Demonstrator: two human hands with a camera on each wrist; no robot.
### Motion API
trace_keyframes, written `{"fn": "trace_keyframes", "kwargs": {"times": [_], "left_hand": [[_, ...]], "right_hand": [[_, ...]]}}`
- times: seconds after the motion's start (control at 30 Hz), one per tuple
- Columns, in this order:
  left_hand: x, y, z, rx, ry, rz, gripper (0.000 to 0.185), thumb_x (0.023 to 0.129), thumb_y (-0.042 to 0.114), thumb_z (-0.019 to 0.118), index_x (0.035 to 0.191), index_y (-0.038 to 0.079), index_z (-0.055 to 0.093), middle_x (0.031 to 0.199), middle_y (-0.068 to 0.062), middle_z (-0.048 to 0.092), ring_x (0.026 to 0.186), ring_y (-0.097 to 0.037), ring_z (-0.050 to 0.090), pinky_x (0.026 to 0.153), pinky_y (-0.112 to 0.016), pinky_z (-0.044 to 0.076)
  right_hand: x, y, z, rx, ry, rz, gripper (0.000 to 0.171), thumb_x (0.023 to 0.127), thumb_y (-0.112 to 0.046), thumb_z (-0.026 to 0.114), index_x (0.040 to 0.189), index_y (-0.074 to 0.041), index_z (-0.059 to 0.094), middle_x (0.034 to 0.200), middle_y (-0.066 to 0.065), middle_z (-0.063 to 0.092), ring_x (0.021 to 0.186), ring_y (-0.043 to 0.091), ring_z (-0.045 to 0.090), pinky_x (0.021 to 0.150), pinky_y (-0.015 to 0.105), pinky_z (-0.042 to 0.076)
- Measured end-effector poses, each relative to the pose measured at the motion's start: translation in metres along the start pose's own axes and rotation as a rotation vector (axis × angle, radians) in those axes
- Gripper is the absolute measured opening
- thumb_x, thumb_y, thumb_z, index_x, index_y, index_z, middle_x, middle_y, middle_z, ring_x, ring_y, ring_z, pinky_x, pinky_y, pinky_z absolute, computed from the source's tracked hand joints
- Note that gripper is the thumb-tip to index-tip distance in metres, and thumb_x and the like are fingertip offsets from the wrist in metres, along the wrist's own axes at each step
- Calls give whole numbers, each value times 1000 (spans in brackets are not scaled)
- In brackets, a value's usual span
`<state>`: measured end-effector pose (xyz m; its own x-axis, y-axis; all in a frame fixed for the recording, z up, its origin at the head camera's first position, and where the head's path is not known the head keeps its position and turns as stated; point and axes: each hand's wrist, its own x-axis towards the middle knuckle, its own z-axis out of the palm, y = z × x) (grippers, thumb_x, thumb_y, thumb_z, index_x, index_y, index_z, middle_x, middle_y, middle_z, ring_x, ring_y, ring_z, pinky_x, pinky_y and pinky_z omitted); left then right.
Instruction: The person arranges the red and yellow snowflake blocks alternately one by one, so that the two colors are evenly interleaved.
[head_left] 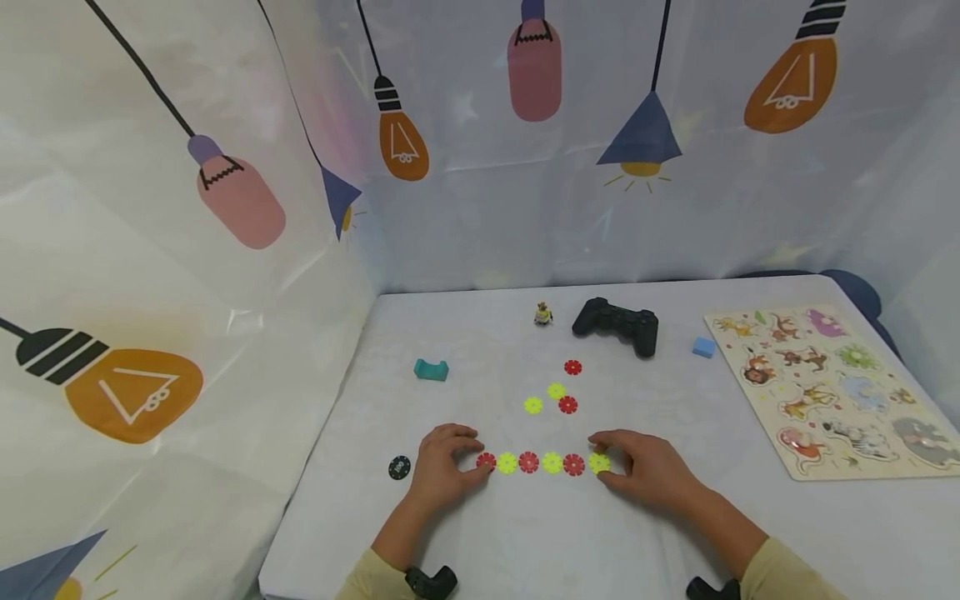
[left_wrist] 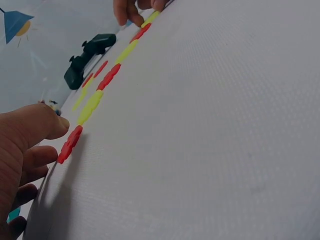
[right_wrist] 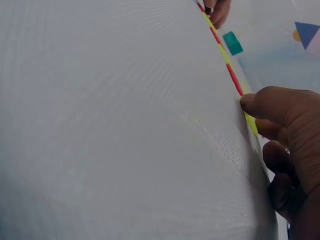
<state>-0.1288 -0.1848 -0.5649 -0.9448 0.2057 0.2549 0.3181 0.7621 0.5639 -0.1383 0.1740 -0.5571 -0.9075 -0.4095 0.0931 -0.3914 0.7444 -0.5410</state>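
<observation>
A straight row of notched plastic discs, alternating red and yellow, lies on the white table (head_left: 525, 542). At its left end, my left hand (head_left: 441, 467) pinches a red disc (left_wrist: 70, 145) between thumb and forefinger. My right hand (head_left: 651, 472) has thumb and forefinger about the yellow disc (head_left: 599, 463) at the right end. Between them run a yellow disc (head_left: 507, 463), a red disc (head_left: 528, 462), another yellow disc (head_left: 552, 463) and another red disc (head_left: 573, 465). The right wrist view shows the row nearly edge-on, its end partly behind the thumb.
Loose red and yellow discs (head_left: 533, 406) lie beyond the row. Farther back are a small figure (head_left: 543, 314) and a black game controller (head_left: 617, 325). A teal block (head_left: 431, 370) and black disc (head_left: 400, 467) sit left; a blue block (head_left: 703, 347) and animal puzzle board (head_left: 817, 417) right.
</observation>
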Motion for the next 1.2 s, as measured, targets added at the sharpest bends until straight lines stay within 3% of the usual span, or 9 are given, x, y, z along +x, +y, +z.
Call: {"fn": "trace_keyframes", "kwargs": {"times": [0.27, 0.5, 0.87, 1.0, 1.1, 1.2], "left_hand": [[1, -2, 1, 8, 21, 18, 23, 75, 33, 85, 94, 24, 76, 111, 10, 66, 115, -15, 53, 101, -53, 37], [2, -4, 1, 12, 24, 34, 22, 76, 33, 84, 94, 24, 76, 112, 9, 66, 115, -14, 53, 100, -53, 38], [-1, -1, 0, -11, -25, -46, 23, 78, 36, 82, 96, 24, 77, 114, 13, 63, 117, -13, 50, 104, -51, 35], [0, -2, 1, -20, -22, -41, 23, 78, 37, 82, 97, 25, 77, 113, 12, 63, 117, -12, 50, 104, -51, 35], [0, -3, 2, -24, -18, -39, 23, 78, 38, 83, 96, 26, 77, 113, 12, 63, 117, -12, 50, 104, -51, 35], [0, -3, 3, -20, -16, -38, 24, 77, 39, 83, 96, 26, 77, 113, 13, 63, 116, -12, 50, 104, -51, 35]], "right_hand": [[0, 0, 2, 30, 25, -9, 50, 75, -35, 85, 121, -29, 67, 103, -23, 64, 64, 0, 45, 57, 21, 40], [20, -2, -5, 130, 124, 82, 56, 77, -30, 85, 127, -21, 63, 104, -10, 66, 62, 8, 48, 57, 23, 42], [60, -6, 6, 43, 104, 134, 66, 77, -35, 83, 135, -17, 57, 116, -3, 66, 62, 11, 47, 57, 29, 41], [70, -7, 9, -4, 81, 139, 66, 77, -37, 82, 135, -16, 57, 120, 0, 66, 71, 13, 53, 69, 37, 50], [75, -6, 12, -25, 67, 156, 66, 78, -39, 81, 136, -16, 57, 125, 3, 65, 89, 20, 61, 84, 47, 52], [79, -7, 14, -22, 73, 175, 64, 80, -39, 80, 135, -15, 58, 125, 3, 65, 105, 26, 62, 90, 51, 50]]}}
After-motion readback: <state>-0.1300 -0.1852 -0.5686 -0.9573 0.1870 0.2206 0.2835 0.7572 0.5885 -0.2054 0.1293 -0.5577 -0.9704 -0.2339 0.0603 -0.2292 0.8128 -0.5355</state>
